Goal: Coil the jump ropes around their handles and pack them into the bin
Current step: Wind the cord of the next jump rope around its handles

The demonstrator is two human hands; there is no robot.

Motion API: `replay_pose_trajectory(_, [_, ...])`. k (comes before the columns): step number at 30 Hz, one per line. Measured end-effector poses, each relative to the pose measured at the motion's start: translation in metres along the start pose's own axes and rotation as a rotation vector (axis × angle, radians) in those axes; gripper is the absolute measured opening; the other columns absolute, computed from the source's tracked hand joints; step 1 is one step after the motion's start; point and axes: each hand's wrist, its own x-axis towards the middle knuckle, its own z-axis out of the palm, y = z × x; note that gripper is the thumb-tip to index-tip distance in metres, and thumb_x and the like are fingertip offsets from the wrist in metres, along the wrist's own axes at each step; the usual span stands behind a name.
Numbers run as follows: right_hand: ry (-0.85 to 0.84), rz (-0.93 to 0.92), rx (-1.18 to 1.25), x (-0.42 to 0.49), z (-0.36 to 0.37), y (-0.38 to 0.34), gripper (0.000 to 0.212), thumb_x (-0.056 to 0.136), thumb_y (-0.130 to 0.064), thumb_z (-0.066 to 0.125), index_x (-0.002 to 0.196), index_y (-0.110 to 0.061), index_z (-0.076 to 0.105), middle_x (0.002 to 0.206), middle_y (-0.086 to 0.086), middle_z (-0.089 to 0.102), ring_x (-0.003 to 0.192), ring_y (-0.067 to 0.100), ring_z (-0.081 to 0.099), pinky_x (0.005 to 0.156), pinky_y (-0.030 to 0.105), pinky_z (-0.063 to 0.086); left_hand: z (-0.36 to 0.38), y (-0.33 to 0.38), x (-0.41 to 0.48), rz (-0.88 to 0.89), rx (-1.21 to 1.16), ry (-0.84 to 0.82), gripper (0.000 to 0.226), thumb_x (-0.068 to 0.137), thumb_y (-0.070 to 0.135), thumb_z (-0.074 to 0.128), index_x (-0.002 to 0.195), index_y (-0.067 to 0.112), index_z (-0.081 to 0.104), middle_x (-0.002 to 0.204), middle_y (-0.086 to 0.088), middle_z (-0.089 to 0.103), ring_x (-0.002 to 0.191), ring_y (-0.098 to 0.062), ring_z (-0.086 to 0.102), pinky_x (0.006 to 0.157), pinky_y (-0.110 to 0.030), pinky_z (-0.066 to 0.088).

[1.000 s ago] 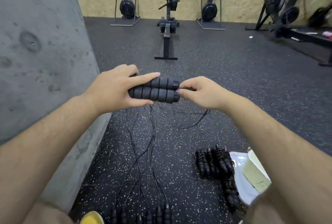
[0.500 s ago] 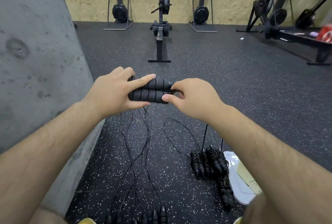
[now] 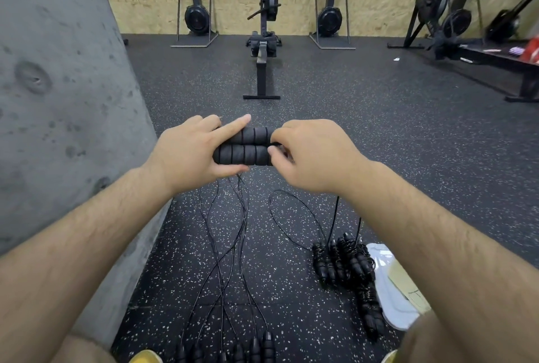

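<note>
Two black foam handles (image 3: 243, 145) lie side by side, held up above the floor (image 3: 379, 135). The left grip (image 3: 189, 152) wraps their left end, forefinger stretched along the top. The right grip (image 3: 315, 155) pinches the cord (image 3: 294, 208) at their right end. Coiled ropes (image 3: 344, 263) lie below on the right, loose ropes (image 3: 230, 246) to their left.

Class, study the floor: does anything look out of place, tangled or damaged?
Nothing looks damaged. Several loose ropes trail crossed over one another on the floor, while coiled bundles lie heaped on the right.
</note>
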Motion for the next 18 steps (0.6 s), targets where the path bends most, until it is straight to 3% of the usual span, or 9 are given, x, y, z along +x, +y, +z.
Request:
replay_pose_trajectory(4, [-0.027,-0.03,0.03,-0.001,-0.009,0.01,0.027,0.1,-0.033,0.036,0.098,-0.02,0.06,0.098,0.001,0.064,0.091,0.029,0.063,0.074,0.038,0.049,-0.005,0.002,0.0,-0.037,-0.064,-0.021,0.08,0.075,0.088,0.044,0.145,0.049,0.042,0.097,0.012,0.054,0.093,-0.02,0.059,0.066,-0.038,0.057])
replay_pose_trajectory(12, [-0.106,-0.066,0.008,0.003,-0.029,0.022,0.019,0.094,-0.03,0.045,0.094,-0.023,0.063,0.094,-0.007,0.064,0.089,0.023,0.061,0.077,0.037,0.049,-0.01,0.007,0.0,0.097,0.031,-0.035,0.061,0.081,0.079,0.052,0.133,0.047,0.053,0.097,0.009,0.054,0.088,-0.021,0.052,0.054,-0.036,0.053])
replay_pose_trajectory(15, [-0.21,-0.018,0.114,0.008,-0.03,0.038,0.015,0.096,-0.025,0.052,0.096,-0.025,0.067,0.09,-0.015,0.059,0.089,0.014,0.056,0.078,0.031,0.044,-0.014,0.01,-0.002,0.174,-0.006,-0.075,0.062,0.08,0.081,0.048,0.132,0.048,0.053,0.096,0.011,0.052,0.088,-0.018,0.05,0.057,-0.037,0.055])
replay_pose_trajectory(18, [-0.267,0.063,0.428,0.01,-0.026,0.053,0.014,0.097,-0.024,0.059,0.096,-0.028,0.072,0.087,-0.011,0.066,0.079,0.011,0.058,0.073,0.029,0.045,-0.017,0.017,-0.004,0.243,-0.101,-0.097,0.064,0.08,0.08,0.05,0.134,0.047,0.054,0.096,0.014,0.052,0.088,-0.015,0.05,0.061,-0.032,0.051])
